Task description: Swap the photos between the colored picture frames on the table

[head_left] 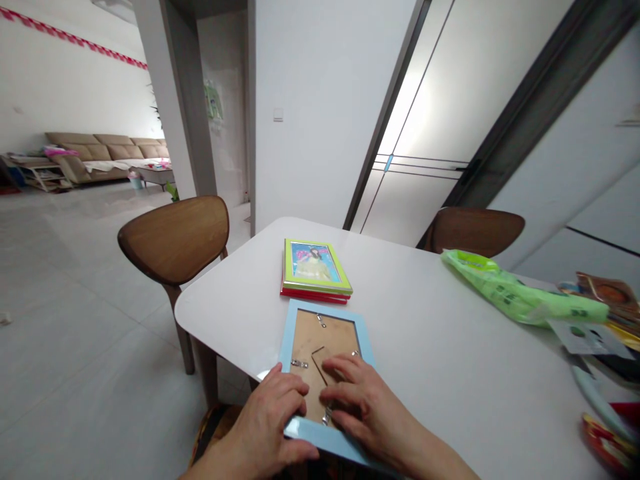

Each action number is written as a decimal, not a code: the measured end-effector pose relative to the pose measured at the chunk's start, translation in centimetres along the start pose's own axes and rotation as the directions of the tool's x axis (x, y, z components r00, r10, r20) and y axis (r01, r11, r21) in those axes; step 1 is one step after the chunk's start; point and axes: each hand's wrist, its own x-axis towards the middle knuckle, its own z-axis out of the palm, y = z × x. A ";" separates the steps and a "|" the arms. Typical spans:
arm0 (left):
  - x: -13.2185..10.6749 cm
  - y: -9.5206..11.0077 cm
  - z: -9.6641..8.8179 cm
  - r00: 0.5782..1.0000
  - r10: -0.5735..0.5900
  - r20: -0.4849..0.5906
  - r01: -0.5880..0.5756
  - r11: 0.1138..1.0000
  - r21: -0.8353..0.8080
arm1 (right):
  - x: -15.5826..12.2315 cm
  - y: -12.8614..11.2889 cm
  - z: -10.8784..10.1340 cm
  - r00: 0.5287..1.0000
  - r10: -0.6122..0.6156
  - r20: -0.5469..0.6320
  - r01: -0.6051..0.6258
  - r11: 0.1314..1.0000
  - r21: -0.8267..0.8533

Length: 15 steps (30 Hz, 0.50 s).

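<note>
A light blue picture frame (367, 337) lies face down at the near edge of the white table. Its brown backing board (333, 333) carries several small metal clips and a thin bent wire stand (319, 365). My left hand (273, 420) grips the lower left corner, fingertips over the backing and thumb along the bottom rim. Spread across the lower right part of the backing is my right hand (367, 403), its fingers apart and slightly bent. Those fingertips are close to the wire stand and the bottom clip (327, 416). Beyond lies a green picture frame (316, 265), stacked on a red one (315, 295).
The white table (400, 287) has a green plastic package (520, 293) and assorted packets (607, 293) on its right side. One wooden chair (175, 243) stands at the left, another chair (475, 230) at the far side. A sofa (107, 153) is in the distance.
</note>
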 end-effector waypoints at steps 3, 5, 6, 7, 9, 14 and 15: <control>0.0 0.0 0.1 1.000 -0.011 -0.009 0.011 1.000 0.001 | 0.3 -0.9 0.6 1.000 -0.008 0.014 0.008 0.999 0.035; 0.1 0.0 0.1 1.000 -0.022 -0.012 0.022 1.000 -0.005 | 0.4 -1.0 0.8 1.000 0.015 -0.001 -0.015 0.999 0.035; 0.1 0.0 0.2 1.000 -0.028 -0.015 0.028 1.000 -0.011 | 0.5 -0.9 0.9 1.000 0.025 -0.002 -0.025 0.999 0.040; 0.1 0.0 0.2 0.999 -0.029 -0.019 0.029 0.999 -0.019 | 0.6 -0.9 0.9 0.999 0.033 0.000 -0.033 0.998 0.052; 0.0 0.0 0.4 0.999 -0.019 -0.028 0.018 0.999 -0.039 | 1.1 -0.8 0.9 0.999 0.053 -0.003 -0.052 0.995 0.084; -0.1 -0.1 0.8 0.999 -0.004 -0.051 0.002 0.999 -0.044 | 3.9 -1.1 1.8 0.988 0.104 -0.114 -0.098 0.994 0.058; -0.1 -0.1 0.9 0.998 -0.005 -0.057 0.003 0.999 -0.040 | 4.5 -1.1 2.1 0.986 0.106 -0.130 -0.102 0.994 0.032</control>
